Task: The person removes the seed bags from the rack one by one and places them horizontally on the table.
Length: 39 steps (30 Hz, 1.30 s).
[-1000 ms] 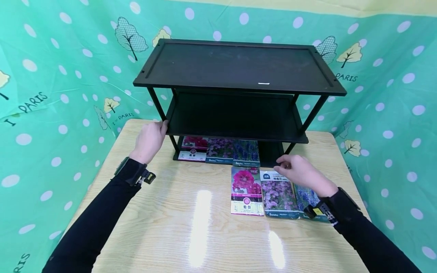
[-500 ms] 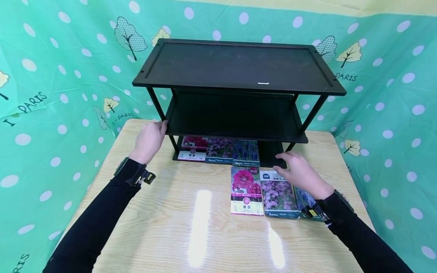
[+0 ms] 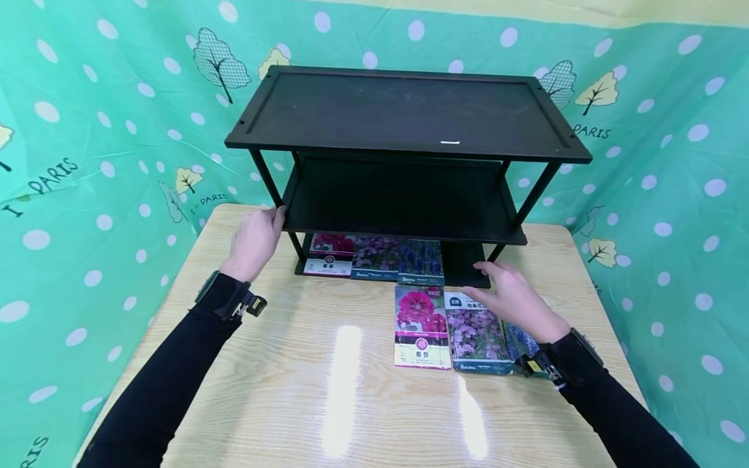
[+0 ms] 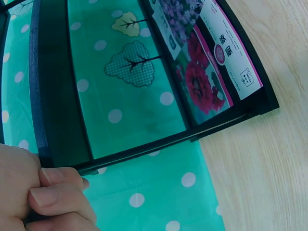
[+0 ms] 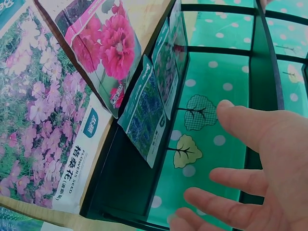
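Note:
A black three-tier rack [image 3: 404,117] stands at the back of the table. My left hand [image 3: 255,242] grips its middle shelf at the left front corner, beside the post; in the left wrist view the fingers curl around the edge. My right hand [image 3: 517,302] is by the bottom shelf's right front corner, thumb and fingers spread with nothing between them. On the bottom shelf lie three flower seed packets: a pink one [image 3: 329,255], a purple one [image 3: 376,258] and a blue one [image 3: 421,262]. Black shelf shows to their right.
In front of the rack on the wooden table [image 3: 263,390] lie a pink hollyhock-like packet [image 3: 422,327], a purple packet [image 3: 478,335] and a blue packet [image 3: 521,341], partly hidden under my right hand and wrist. A green dotted cloth [image 3: 117,162] hangs around the table.
The thumb and fingers of my right hand have spread apart, and the hand has shifted a little. My left hand stays on the rack; the packets lie as before.

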Tool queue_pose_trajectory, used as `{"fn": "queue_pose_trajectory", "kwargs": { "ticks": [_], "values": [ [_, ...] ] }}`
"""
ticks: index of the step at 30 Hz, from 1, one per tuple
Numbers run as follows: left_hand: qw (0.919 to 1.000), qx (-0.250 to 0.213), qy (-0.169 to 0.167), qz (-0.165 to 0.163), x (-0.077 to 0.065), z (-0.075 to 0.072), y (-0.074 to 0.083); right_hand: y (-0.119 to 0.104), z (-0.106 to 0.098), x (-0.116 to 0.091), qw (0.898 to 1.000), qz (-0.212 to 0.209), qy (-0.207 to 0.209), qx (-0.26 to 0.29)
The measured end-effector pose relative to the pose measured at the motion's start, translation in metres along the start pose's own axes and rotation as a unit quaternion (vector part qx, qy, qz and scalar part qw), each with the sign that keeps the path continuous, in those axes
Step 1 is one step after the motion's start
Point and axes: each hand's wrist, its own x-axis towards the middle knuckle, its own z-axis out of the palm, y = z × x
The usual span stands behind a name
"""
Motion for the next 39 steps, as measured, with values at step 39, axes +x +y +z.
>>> {"fn": "queue_pose_trajectory", "kwargs": {
  "ticks": [39],
  "values": [
    [0.9999, -0.002, 0.003, 0.012, 0.0, 0.0, -0.002, 0.006, 0.083, 0.07, 0.976, 0.153, -0.114, 0.108]
  ]
}}
